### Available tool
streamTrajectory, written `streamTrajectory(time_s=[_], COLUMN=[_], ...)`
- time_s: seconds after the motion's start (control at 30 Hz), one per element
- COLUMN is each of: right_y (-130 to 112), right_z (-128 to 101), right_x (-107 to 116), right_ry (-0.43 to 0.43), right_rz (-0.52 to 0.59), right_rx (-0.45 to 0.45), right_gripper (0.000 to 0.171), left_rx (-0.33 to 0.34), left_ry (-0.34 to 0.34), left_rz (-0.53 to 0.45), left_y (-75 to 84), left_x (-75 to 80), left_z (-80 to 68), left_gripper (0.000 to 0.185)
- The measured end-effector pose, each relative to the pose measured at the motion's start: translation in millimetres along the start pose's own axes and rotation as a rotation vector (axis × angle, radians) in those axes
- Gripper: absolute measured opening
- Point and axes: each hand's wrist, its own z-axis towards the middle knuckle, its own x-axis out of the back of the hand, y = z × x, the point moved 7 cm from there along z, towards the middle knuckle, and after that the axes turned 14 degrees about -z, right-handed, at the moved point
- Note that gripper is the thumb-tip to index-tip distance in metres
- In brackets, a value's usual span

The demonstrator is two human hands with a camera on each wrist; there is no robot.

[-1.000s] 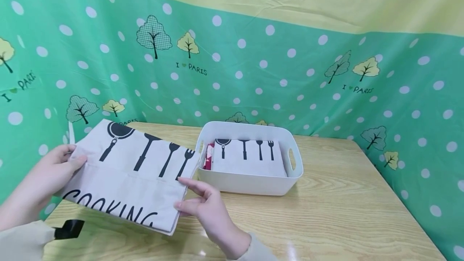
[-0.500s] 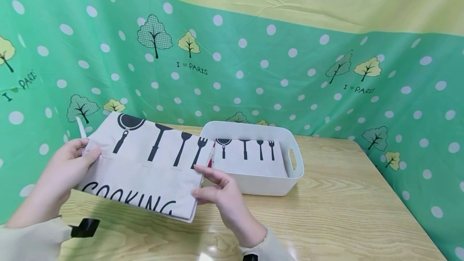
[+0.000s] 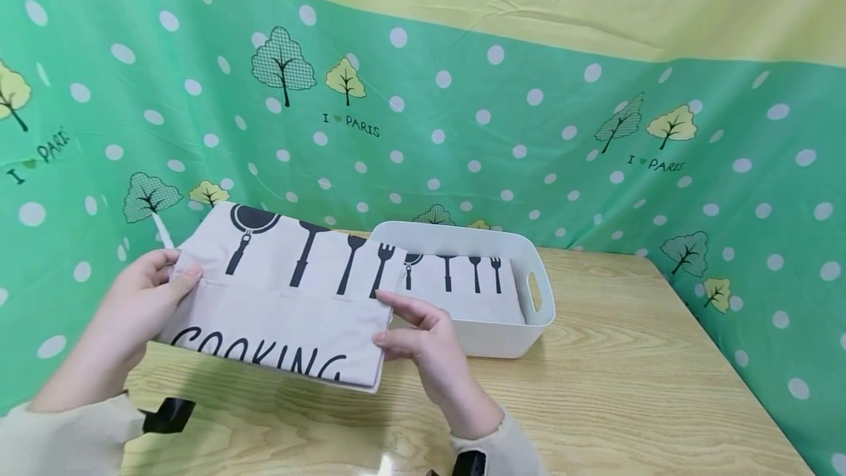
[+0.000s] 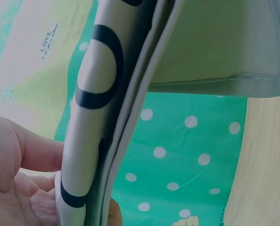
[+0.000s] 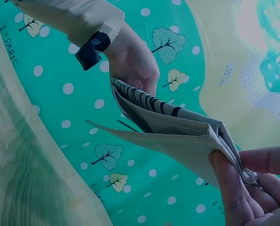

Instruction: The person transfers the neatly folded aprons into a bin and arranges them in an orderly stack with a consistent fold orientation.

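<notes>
Both hands hold a folded white apron [image 3: 277,307] printed with dark utensils and the word COOKING, tilted above the table. My left hand [image 3: 148,296] grips its left end, thumb on the printed face. A white tie [image 3: 161,230] sticks up beside that hand. At the opposite end, my right hand [image 3: 426,347] pinches the right edge. In the right wrist view the folded layers of the apron [image 5: 177,127] fan apart a little, and a lower flap hangs below them. The apron's right end overlaps the basket's left side in the head view.
A white plastic basket [image 3: 489,340] with handle holes stands toward the back of the wooden table [image 3: 628,388]. Inside lies another folded cloth [image 3: 463,303] with the same utensil print. A green dotted curtain [image 3: 463,116] hangs behind and along both sides.
Both hands have carried the apron to the right and slightly up. It now covers the basket's left part and the red patterned item there from view. The basket has stayed put.
</notes>
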Motion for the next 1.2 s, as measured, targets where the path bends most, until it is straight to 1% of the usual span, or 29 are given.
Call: streamTrajectory(time_s=[0.1,0.23,0.37,0.5,0.7,0.77,0.87,1.07,1.2], right_y=[-2.0,-4.6,-5.4,-7.2,-12.8,-14.8,-17.1,-18.9,-18.7], right_z=[-0.2,0.0,1.0,1.3,2.2,2.4,3.0,5.5,6.8], right_x=[4.2,10.8,17.8,24.2,35.0,38.4,43.1,47.2,49.2], right_ry=[0.016,0.039,0.060,0.066,0.086,0.100,0.127,0.146,0.161], right_rz=[0.006,0.013,0.024,0.022,0.010,0.010,0.015,0.072,0.113], right_rx=[0.000,-0.001,-0.023,-0.029,-0.014,-0.009,-0.002,0.010,0.011], right_gripper=[0.060,0.060,0.060,0.058,0.056,0.056,0.054,0.053,0.054], left_rx=[-0.005,0.005,0.012,0.015,0.025,0.029,0.037,0.074,0.090], left_ry=[-0.005,-0.015,-0.025,-0.032,-0.037,-0.048,-0.064,-0.108,-0.138], left_rz=[-0.020,-0.042,-0.073,-0.108,-0.159,-0.186,-0.236,-0.376,-0.510], left_y=[3.8,9.3,13.0,15.5,16.9,16.9,16.7,15.6,15.3], left_x=[-3.2,-7.1,-10.2,-13.2,-18.8,-21.4,-25.5,-34.4,-40.1], left_z=[-1.7,-3.2,-3.2,-3.3,-2.0,-1.6,-0.9,-1.4,-3.0], left_gripper=[0.051,0.051,0.053,0.058,0.068,0.068,0.061,0.031,0.025])
